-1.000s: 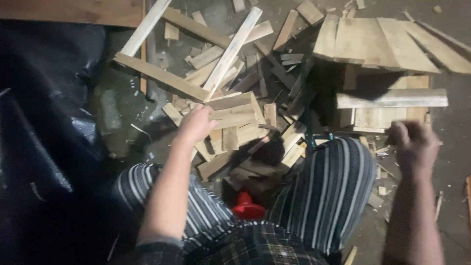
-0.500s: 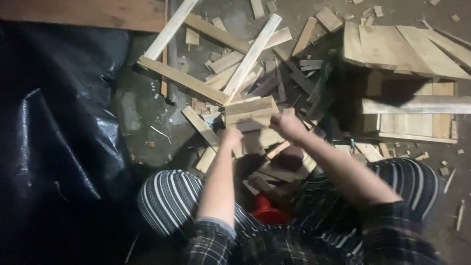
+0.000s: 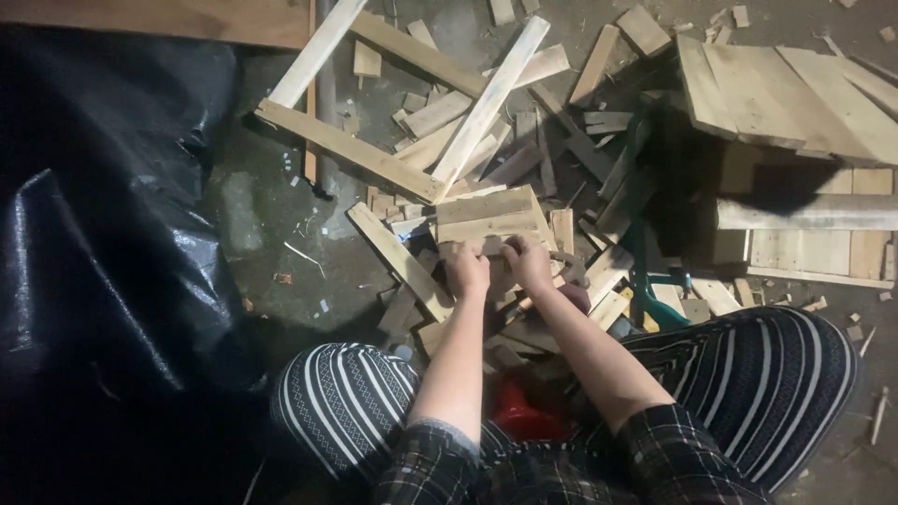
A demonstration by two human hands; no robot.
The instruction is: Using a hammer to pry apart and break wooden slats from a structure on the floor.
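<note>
My left hand [image 3: 467,269] and my right hand [image 3: 528,263] are side by side in the middle of the view, both gripping a short stack of flat wooden boards [image 3: 488,216] from its near edge. The stack is held level just above a heap of wood offcuts [image 3: 486,150] scattered on the ground. My knees in striped trousers [image 3: 341,402] frame the heap, and a red object [image 3: 519,411] lies between them, partly hidden by my arms.
A black plastic sheet [image 3: 103,262] covers the left side. A stack of wide pale planks [image 3: 795,103] sits at the upper right, with a long plank [image 3: 804,213] below it. A teal tool [image 3: 655,281] lies beside my right knee. Long slats [image 3: 346,150] cross the heap.
My right hand came in from the far right to join the left at the boards. Both hands now hold the stack, which sits slightly lower and closer to me than half a second ago.
</note>
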